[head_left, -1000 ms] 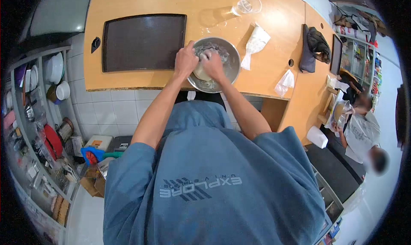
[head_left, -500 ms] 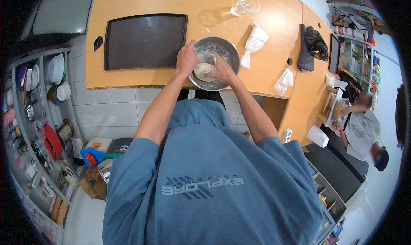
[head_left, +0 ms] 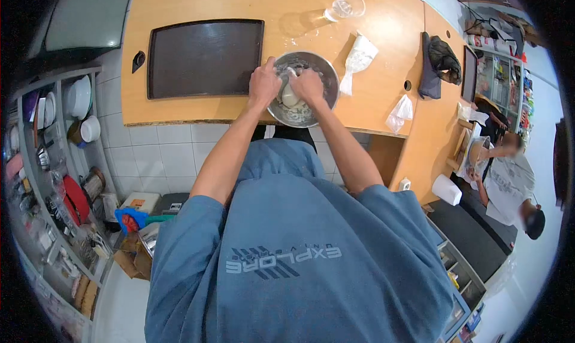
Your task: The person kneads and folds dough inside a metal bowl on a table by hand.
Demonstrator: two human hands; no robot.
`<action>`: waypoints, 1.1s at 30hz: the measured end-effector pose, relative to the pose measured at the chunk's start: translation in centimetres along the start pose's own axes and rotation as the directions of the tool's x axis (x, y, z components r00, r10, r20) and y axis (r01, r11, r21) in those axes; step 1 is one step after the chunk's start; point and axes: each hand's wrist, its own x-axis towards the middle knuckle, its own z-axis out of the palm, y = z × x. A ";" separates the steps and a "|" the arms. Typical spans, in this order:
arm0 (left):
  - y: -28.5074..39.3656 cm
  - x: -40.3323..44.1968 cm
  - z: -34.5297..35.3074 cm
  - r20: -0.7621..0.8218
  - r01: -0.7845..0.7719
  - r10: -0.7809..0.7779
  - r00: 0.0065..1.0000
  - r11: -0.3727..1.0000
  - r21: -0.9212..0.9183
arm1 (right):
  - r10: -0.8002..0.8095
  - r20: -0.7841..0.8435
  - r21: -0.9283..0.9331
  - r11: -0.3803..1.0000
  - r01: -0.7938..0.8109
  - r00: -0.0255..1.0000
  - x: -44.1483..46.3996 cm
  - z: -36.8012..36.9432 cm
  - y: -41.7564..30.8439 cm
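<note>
A steel mixing bowl (head_left: 330,73) sits at the front edge of the table, its inside smeared with white flour. In it is a pale lump of dough (head_left: 290,96). My left hand (head_left: 264,85) is closed around the bowl's left rim. Reaching into the bowl from the right, my right hand (head_left: 308,87) has its fingers curled on the dough. Its fingertips are partly hidden by the hand itself.
Left of the bowl lies a dark baking tray (head_left: 205,58). A white bag (head_left: 360,56) and a smaller one (head_left: 399,113) rest to the right. A clear cup (head_left: 347,6) lies at the back. Another person (head_left: 509,175) sits far right.
My right hand has moved forward over the dough and curled its fingers. The dough has shifted and looks narrower. My left hand stays at the bowl's rim.
</note>
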 end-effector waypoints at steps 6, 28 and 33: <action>0.3 0.2 -0.2 0.028 0.020 -0.021 0.999 1.000 0.014 | -0.019 -0.293 0.082 0.996 0.045 0.956 -1.8 2.2 -2.3; -0.3 0.1 0.4 0.029 0.032 -0.032 0.999 0.999 -0.007 | -0.029 -0.019 0.336 0.941 0.033 0.999 1.0 0.1 0.4; -0.1 0.1 0.5 0.013 0.033 -0.033 0.999 0.999 -0.006 | -0.261 -0.062 0.271 0.924 0.269 0.963 1.0 -2.6 0.5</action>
